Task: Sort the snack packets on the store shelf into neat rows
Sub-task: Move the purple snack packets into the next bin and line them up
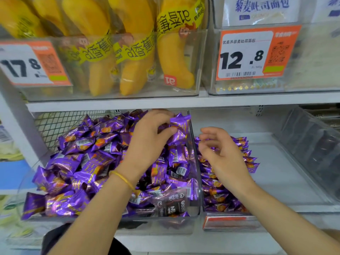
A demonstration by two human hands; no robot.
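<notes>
Both forearms bare all the way up from the bottom edge of the frame. Left hand [147, 144]: thin yellow-orange cord bracelet [123, 179] at the wrist, single strand, snug fit, plain along the visible run. Can't tell how it fastens. Thumbnail looks short and plain. Right hand [220, 153]: wrist uncovered, same bare forearm behind it. Dark garment [55, 240] at bottom left under the left forearm, black fabric, blurred, type unclear. More of the same black cloth at bottom centre.
</notes>
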